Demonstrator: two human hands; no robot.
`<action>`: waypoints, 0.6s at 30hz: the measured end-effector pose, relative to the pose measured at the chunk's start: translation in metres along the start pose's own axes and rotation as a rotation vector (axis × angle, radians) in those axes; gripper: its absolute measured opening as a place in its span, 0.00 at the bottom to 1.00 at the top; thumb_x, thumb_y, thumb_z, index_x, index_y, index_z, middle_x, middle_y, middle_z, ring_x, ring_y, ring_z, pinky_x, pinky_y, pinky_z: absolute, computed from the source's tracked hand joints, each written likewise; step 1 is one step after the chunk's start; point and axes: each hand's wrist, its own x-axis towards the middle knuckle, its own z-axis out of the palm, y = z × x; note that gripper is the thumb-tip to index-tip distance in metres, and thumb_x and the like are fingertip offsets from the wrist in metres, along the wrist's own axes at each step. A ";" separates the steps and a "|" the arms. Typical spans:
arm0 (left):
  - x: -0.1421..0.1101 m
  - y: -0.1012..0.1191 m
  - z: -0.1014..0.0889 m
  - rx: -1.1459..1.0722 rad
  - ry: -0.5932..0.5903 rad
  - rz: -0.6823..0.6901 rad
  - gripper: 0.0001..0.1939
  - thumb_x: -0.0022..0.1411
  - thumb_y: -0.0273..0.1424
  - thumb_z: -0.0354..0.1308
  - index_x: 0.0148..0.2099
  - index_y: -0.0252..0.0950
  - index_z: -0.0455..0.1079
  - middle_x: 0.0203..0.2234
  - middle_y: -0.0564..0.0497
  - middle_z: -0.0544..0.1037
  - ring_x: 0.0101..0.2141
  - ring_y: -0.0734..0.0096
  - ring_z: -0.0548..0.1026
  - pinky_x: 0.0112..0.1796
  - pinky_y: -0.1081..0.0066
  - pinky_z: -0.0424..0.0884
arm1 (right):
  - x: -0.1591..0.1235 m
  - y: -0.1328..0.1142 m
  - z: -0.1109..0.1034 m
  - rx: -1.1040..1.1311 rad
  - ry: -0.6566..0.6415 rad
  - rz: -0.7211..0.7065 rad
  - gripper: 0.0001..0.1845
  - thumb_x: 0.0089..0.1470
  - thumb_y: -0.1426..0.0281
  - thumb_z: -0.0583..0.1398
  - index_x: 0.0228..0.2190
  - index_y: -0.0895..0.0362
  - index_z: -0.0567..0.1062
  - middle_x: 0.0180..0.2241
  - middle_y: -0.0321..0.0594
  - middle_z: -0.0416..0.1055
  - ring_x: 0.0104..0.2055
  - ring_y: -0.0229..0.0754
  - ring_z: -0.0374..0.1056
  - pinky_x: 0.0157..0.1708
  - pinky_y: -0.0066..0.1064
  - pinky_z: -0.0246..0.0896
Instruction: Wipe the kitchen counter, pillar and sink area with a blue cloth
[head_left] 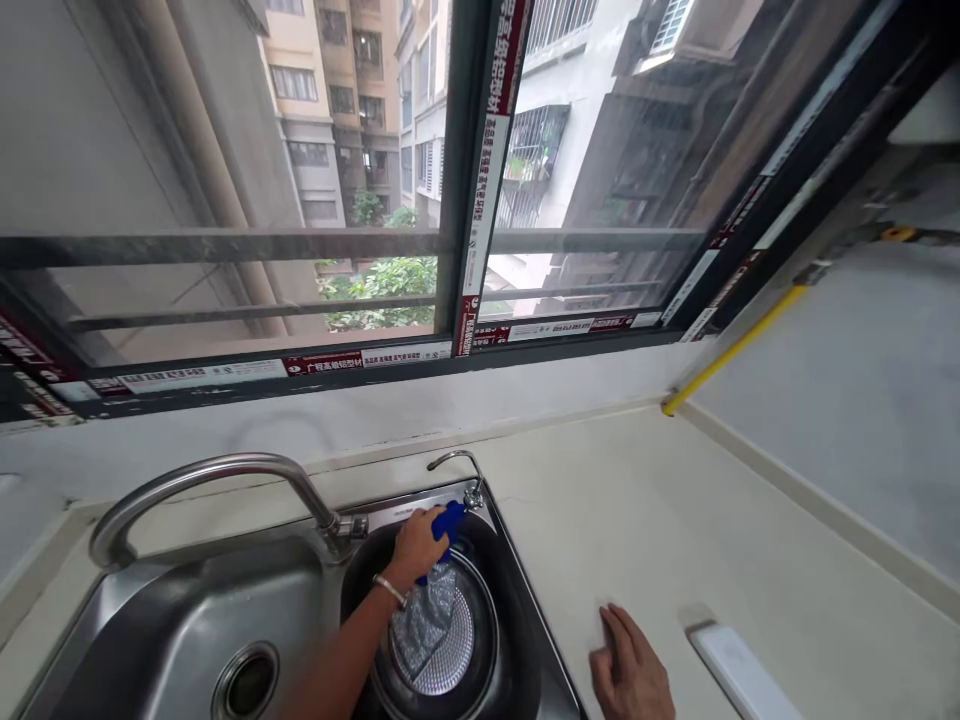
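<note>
My left hand (416,548) is closed round a blue cloth or sponge (448,522), pressed at the far rim of a round dark basin (517,620) in the right part of the steel sink. A bracelet sits on that wrist. Inside the basin lies a shiny round metal strainer (444,655) with a crumpled silvery sheet (421,620) over it. My right hand (630,675) rests flat on the cream countertop (660,510), fingers stretched out, holding nothing, just right of the sink edge.
A curved steel tap (217,470) arches over the left sink bowl (150,620) with its drain (246,682). A small thin tap (461,465) stands behind the basin. A white flat object (742,675) lies on the counter. A yellow pipe (731,350) runs up the right wall below the window.
</note>
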 end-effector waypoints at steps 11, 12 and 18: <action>0.011 -0.028 0.016 -0.497 0.044 -0.203 0.21 0.57 0.34 0.61 0.52 0.32 0.75 0.42 0.42 0.82 0.42 0.57 0.81 0.48 0.59 0.76 | 0.004 -0.008 -0.004 -0.014 -0.034 0.038 0.23 0.60 0.66 0.51 0.55 0.59 0.68 0.57 0.55 0.68 0.58 0.55 0.66 0.55 0.53 0.67; 0.019 -0.029 0.020 -0.504 0.057 -0.209 0.20 0.59 0.34 0.60 0.52 0.32 0.74 0.39 0.43 0.83 0.38 0.58 0.81 0.44 0.60 0.78 | 0.004 -0.008 -0.004 -0.018 -0.031 0.043 0.23 0.60 0.67 0.51 0.55 0.59 0.68 0.58 0.55 0.67 0.58 0.55 0.66 0.55 0.53 0.67; 0.060 -0.026 0.016 -0.355 0.225 -0.119 0.29 0.59 0.30 0.59 0.63 0.40 0.64 0.53 0.45 0.77 0.51 0.59 0.76 0.50 0.59 0.76 | 0.005 -0.011 -0.007 -0.030 -0.029 0.050 0.24 0.60 0.68 0.52 0.56 0.59 0.66 0.58 0.54 0.67 0.59 0.53 0.65 0.56 0.53 0.66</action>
